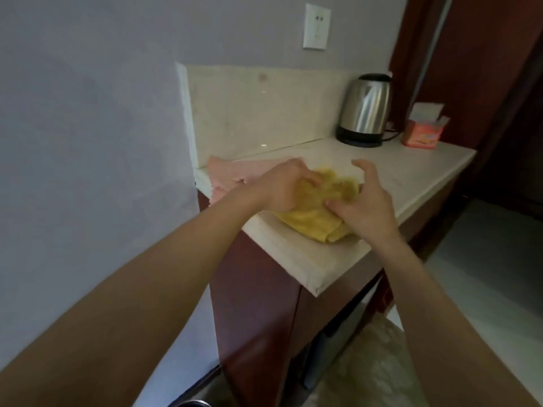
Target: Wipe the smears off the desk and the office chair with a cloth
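A crumpled yellow cloth (pixel 316 221) lies on the pale stone counter (pixel 411 177), near its front left edge. My left hand (pixel 282 186) grips the cloth's far left side with curled fingers. My right hand (pixel 367 201) is over the cloth's right side, thumb and lower fingers pinching the fabric, the upper fingers lifted and spread. A pink cloth (pixel 235 171) lies flat on the counter just behind my left hand, against the backsplash. No desk or office chair is in view.
A steel electric kettle (pixel 365 110) stands on its base at the back of the counter, with an open orange box (pixel 424 127) to its right. A wall outlet plate (pixel 316 26) is above. Dark red cabinets (pixel 258 304) are below the counter.
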A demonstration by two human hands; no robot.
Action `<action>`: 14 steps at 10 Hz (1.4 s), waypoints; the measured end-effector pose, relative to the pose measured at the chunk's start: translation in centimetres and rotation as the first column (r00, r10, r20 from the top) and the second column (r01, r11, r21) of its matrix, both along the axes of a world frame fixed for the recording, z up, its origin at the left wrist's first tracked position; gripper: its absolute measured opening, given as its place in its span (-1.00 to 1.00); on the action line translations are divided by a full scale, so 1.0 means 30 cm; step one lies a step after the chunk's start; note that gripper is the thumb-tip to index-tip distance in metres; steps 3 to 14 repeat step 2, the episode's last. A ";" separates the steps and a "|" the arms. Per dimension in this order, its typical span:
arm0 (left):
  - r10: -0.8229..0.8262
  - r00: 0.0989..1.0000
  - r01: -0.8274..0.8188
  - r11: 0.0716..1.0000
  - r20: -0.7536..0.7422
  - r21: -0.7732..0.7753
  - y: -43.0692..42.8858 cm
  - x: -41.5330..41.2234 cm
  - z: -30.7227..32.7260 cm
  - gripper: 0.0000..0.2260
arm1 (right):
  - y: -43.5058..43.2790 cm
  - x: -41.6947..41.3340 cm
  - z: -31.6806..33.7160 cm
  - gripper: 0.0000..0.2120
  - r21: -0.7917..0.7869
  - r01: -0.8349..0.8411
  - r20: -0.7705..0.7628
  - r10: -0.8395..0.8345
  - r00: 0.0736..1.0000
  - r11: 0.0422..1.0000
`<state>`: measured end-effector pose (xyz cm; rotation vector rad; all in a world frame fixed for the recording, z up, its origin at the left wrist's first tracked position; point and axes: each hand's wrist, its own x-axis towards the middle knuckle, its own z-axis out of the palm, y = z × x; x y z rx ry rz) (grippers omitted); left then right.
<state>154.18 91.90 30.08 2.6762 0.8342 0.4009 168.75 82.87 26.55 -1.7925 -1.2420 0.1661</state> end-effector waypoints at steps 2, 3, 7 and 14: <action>0.307 0.946 -0.315 0.946 0.107 0.070 -0.076 -0.009 -0.122 -0.55 | 0.009 0.090 -0.041 -0.45 -0.016 -0.022 0.491 0.027 0.871 1.000; 0.307 0.946 -0.315 0.946 0.107 0.070 -0.076 -0.009 -0.122 -0.55 | 0.009 0.090 -0.041 -0.45 -0.016 -0.022 0.491 0.027 0.871 1.000; 0.307 0.946 -0.315 0.946 0.107 0.070 -0.076 -0.009 -0.122 -0.55 | 0.009 0.090 -0.041 -0.45 -0.016 -0.022 0.491 0.027 0.871 1.000; 0.307 0.946 -0.315 0.946 0.107 0.070 -0.076 -0.009 -0.122 -0.55 | 0.009 0.090 -0.041 -0.45 -0.016 -0.022 0.491 0.027 0.871 1.000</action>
